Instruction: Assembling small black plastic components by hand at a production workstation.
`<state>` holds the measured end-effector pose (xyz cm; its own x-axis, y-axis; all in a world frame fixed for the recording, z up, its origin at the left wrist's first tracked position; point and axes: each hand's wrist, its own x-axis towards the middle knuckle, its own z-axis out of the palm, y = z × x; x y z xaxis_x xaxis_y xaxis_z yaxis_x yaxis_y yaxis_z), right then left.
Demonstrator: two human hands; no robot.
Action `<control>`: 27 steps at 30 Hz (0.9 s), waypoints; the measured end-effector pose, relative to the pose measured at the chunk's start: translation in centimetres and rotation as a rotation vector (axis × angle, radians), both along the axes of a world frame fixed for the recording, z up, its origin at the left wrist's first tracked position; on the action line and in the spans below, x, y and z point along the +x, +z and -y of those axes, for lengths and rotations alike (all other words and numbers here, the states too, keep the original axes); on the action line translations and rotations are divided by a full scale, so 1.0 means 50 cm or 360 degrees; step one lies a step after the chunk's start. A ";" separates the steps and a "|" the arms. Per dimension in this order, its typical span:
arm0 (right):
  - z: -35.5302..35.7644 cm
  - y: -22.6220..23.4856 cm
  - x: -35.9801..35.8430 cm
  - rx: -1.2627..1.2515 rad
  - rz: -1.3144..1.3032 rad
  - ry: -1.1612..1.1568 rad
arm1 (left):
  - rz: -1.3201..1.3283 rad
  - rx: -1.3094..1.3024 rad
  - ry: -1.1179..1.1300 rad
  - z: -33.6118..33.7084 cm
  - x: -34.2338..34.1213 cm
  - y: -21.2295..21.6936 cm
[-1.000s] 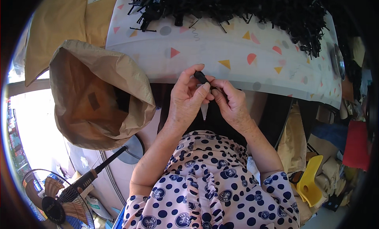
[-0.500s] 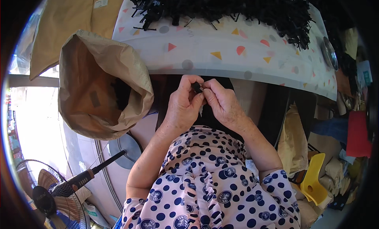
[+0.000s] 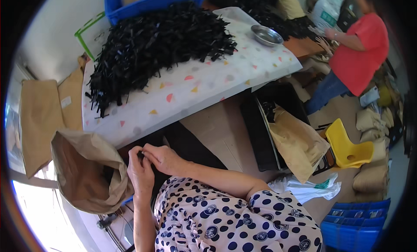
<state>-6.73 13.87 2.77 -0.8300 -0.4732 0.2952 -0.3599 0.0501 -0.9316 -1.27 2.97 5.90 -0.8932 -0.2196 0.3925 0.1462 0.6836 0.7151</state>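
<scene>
My left hand (image 3: 140, 174) and my right hand (image 3: 164, 160) meet above my lap, just right of the open paper sack. A small black plastic piece (image 3: 140, 154) is pinched in the left fingertips, mostly hidden by them. The right thumb and fingers are closed together against it; whether they grip a separate part I cannot make out. The brown paper sack (image 3: 119, 184) gapes open beside my left hand, with something dark low inside. Past my hands, a big heap of small black pieces (image 3: 160, 39) covers much of the patterned tablecloth (image 3: 173, 98).
Behind the heap is a blue crate (image 3: 114, 11); a metal bowl (image 3: 266, 36) sits near the table's right end. To the right are a black box (image 3: 263, 148) with a paper bag (image 3: 295, 139), a yellow chair (image 3: 347, 143) and blue bins (image 3: 352, 234). A co-worker in red (image 3: 360, 52) stands beyond.
The view has swung to the right, bringing the co-worker, blue crate and blue bins into sight. My hands stay together at the small black piece.
</scene>
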 end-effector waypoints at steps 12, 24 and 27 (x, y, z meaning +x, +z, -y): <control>-0.049 -0.017 0.026 -0.0360 0.0128 0.0080 | 0.0031 0.0741 -0.0021 -0.015 0.009 -0.030; -0.088 0.020 0.030 -0.0679 0.0840 0.0204 | 0.0317 0.2512 -0.0394 -0.015 0.039 0.003; -0.117 0.029 0.010 -0.0569 0.0877 0.0235 | 0.0485 0.2470 -0.0587 -0.025 0.035 -0.004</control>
<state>-6.21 19.72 4.23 -0.8382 -0.5453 0.0066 0.1936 -0.3088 -0.9312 0.47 4.23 5.69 -0.9831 0.0177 -0.1820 -0.1385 -0.7221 0.6778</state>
